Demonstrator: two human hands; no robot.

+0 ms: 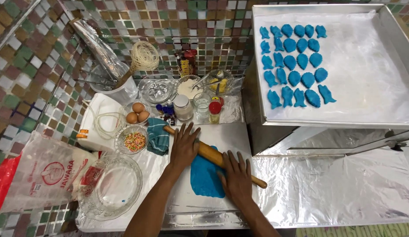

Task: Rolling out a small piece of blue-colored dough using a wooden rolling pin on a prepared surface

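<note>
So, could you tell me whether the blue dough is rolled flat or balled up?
Flat: blue dough lies spread under the rolling pin.

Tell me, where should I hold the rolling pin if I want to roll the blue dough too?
Probably hold the rolling pin near its two ends, from above, palms flat, as the left hand and right hand do. It lies slanted across the blue dough, so its middle must stay free to press.

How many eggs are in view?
3, all together in a small glass bowl behind the sprinkles dish: eggs. More may be hidden beneath.
</note>
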